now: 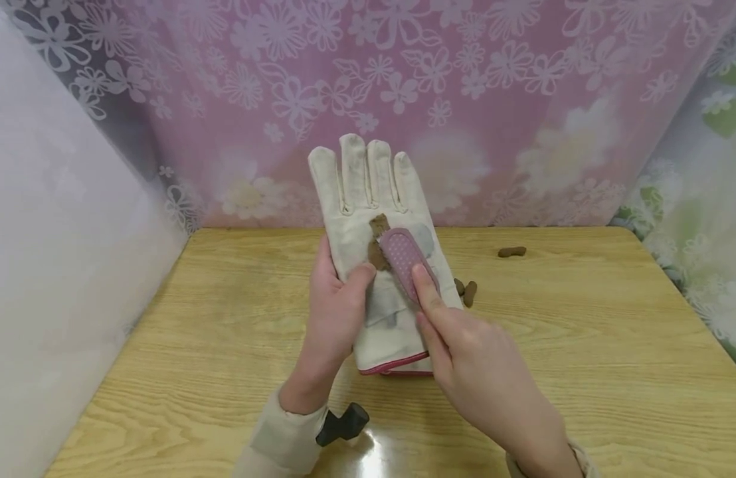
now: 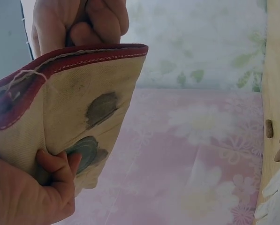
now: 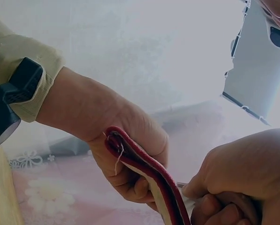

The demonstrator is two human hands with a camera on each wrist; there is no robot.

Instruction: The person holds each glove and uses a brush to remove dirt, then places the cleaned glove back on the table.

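A cream work glove [image 1: 351,232] with a red-trimmed cuff is held upright over the table, its fingers pointing away. My left hand [image 1: 335,309] grips its left edge, thumb across the front and fingers behind. My right hand [image 1: 484,362] holds a pink dotted brush [image 1: 404,259], index finger along its back. The brush's bristles meet a brown patch [image 1: 377,256] in the middle of the glove. Grey patches [image 1: 387,309] also mark this face. In the left wrist view, dark patches [image 2: 102,108] show on the other face, near my curled left fingers.
Brown lumps [image 1: 470,293] lie on the wooden table [image 1: 224,345] right of the glove, with a longer brown piece [image 1: 512,252] farther back. A pink floral cloth [image 1: 236,126] hangs behind the table. A black wrist camera [image 1: 343,425] sticks out from the left sleeve.
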